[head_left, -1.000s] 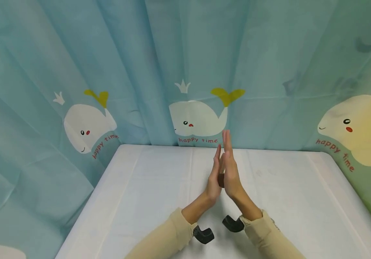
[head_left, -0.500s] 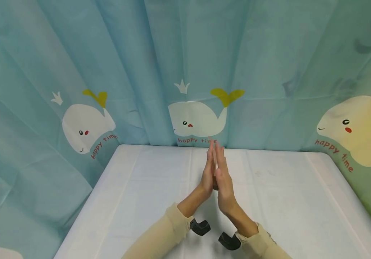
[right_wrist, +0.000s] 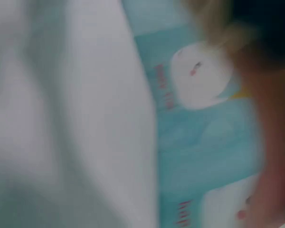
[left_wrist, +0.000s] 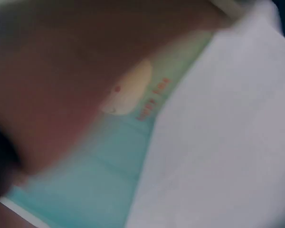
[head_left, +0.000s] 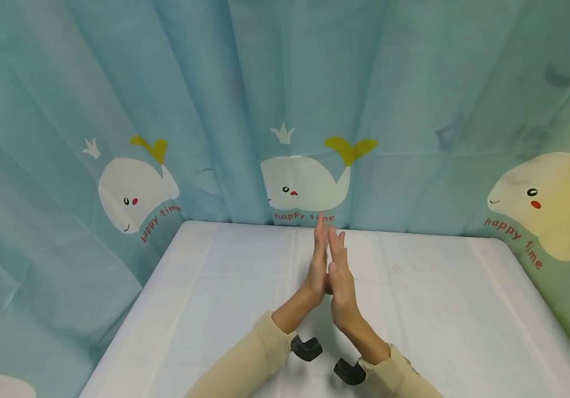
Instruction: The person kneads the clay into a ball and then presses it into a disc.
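Note:
Pressed almost palm to palm over the table, my left hand and right hand point away from me with straight fingers. Between the heels of the palms shows the end of a small dark brown thing; the rest of it is hidden, and I cannot tell its kind. The left fingertips reach a little farther forward than the right ones. In the left wrist view the left hand is a blur along the upper left, beside a dark shape. The right hand is blurred at the right wrist view's right side.
A white-covered table lies under the hands. Behind it and at its sides hangs a blue-green curtain with whale prints. Black camera mounts stick out from the beige sleeves.
Both hands have shifted left. The left hand has slid forward against the right, which has drawn back toward me. The brown thing has moved left with them and less of it shows.

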`<state>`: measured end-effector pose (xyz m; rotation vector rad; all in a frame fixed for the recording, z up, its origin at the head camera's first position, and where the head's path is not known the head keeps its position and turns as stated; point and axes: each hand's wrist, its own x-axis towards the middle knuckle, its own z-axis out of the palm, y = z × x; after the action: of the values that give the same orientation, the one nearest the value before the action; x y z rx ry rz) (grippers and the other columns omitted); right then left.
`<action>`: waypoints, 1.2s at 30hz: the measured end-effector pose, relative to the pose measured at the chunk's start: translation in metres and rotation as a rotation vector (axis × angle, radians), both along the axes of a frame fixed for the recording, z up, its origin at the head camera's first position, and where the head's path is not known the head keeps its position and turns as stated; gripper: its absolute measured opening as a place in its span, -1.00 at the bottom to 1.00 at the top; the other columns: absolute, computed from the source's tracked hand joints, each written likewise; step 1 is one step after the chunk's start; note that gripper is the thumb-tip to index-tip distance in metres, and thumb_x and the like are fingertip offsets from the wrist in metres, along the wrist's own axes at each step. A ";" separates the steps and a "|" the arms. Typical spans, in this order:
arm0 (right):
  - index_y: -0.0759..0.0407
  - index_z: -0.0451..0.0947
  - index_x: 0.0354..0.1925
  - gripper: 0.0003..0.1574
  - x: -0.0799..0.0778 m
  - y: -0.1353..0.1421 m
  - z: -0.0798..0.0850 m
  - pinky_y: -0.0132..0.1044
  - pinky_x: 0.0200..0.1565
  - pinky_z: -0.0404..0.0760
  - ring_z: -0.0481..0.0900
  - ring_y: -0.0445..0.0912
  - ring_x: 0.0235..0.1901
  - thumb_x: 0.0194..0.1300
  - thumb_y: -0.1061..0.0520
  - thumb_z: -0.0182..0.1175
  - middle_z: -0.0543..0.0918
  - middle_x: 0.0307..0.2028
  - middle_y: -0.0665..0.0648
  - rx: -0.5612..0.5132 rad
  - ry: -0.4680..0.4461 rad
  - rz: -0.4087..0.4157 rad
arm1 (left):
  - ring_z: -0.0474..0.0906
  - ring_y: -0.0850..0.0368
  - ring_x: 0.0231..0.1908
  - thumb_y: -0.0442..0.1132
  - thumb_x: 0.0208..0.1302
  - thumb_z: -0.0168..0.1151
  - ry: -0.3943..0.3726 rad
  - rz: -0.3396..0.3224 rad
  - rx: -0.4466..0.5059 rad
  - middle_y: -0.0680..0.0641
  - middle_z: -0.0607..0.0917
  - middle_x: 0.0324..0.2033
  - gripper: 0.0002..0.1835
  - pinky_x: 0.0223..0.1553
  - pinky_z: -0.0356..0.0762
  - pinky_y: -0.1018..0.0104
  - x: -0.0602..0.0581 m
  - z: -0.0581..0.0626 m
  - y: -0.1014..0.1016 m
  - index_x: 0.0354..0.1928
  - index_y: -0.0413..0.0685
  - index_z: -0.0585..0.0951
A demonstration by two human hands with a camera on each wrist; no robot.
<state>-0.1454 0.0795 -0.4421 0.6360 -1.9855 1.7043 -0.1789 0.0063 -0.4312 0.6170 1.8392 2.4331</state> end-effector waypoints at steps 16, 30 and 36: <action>-0.09 -0.23 0.68 -0.31 -0.007 0.006 -0.006 0.22 0.49 -0.42 -0.47 -0.02 0.60 0.69 -0.06 -0.59 -0.22 0.65 -0.09 -0.137 -0.216 0.116 | -0.24 0.08 0.61 0.16 0.66 -0.66 0.137 0.027 -0.124 0.05 -0.18 0.64 -0.32 0.55 -0.28 -0.07 0.001 0.004 -0.001 0.67 0.09 -0.25; -0.12 -0.26 0.67 -0.30 -0.018 0.010 -0.015 0.23 0.48 -0.48 -0.47 -0.08 0.60 0.68 -0.01 -0.53 -0.24 0.64 -0.10 -0.091 -0.220 0.055 | -0.25 0.02 0.61 0.25 0.62 -0.64 0.020 -0.011 -0.056 0.05 -0.25 0.64 -0.27 0.53 -0.37 -0.17 0.004 0.006 0.000 0.67 0.15 -0.29; 0.03 -0.16 0.67 -0.29 -0.001 0.006 -0.008 0.08 0.53 -0.32 -0.33 0.08 0.62 0.67 0.02 -0.47 -0.12 0.65 0.10 -0.055 -0.059 0.047 | 0.13 -0.10 0.52 0.20 0.66 -0.60 0.068 0.034 -0.205 -0.10 -0.24 0.64 -0.27 0.49 0.08 -0.05 -0.002 -0.013 0.003 0.66 -0.01 -0.30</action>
<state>-0.1467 0.0856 -0.4501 0.6250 -1.9710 1.8185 -0.1805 0.0090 -0.4446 0.6646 2.1063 2.2294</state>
